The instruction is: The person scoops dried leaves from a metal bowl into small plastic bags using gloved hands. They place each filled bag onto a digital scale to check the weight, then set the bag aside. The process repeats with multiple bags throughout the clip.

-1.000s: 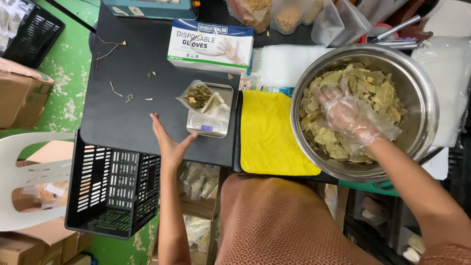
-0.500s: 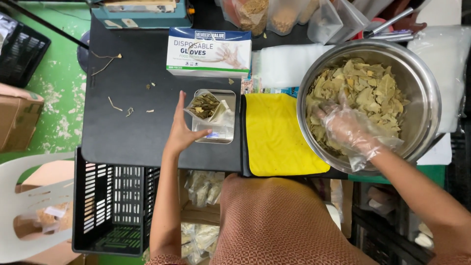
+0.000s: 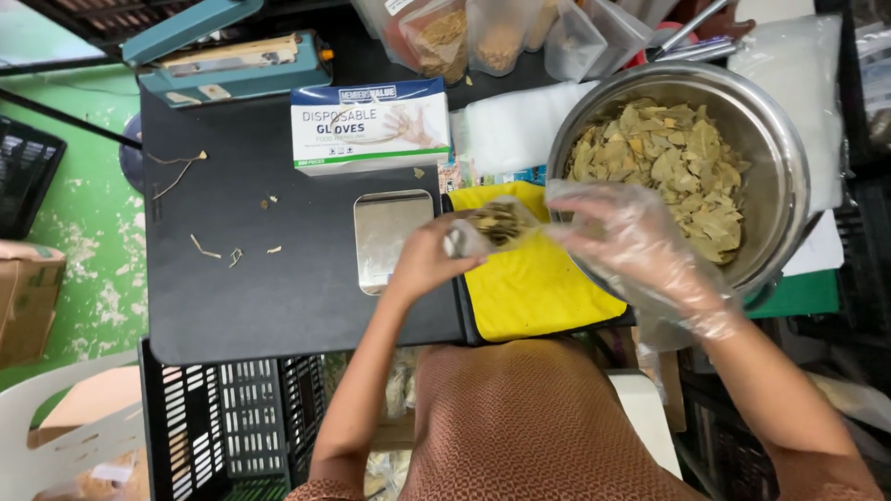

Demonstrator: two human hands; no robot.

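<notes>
Just beside the steel bowl (image 3: 789, 186) of dried leaves, the left hand (image 3: 422, 264) grips a part-filled clear pouch (image 3: 492, 227) while the gloved right hand (image 3: 617, 232), fingers loose and holding nothing, reaches toward it, unsealed.

Pretty bright, even light from overhead, so you get only soft shadows. There's glare on the steel bowl (image 3: 789, 186) rim and your gloved right hand (image 3: 640, 250). Edges bend a bit, wide-angle style.

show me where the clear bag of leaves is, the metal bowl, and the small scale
clear bag of leaves (image 3: 497, 225), head view, on its filled middle.
metal bowl (image 3: 780, 199), head view, on its bare right inner wall.
small scale (image 3: 390, 232), head view, on the middle of its shiny platform.
</notes>
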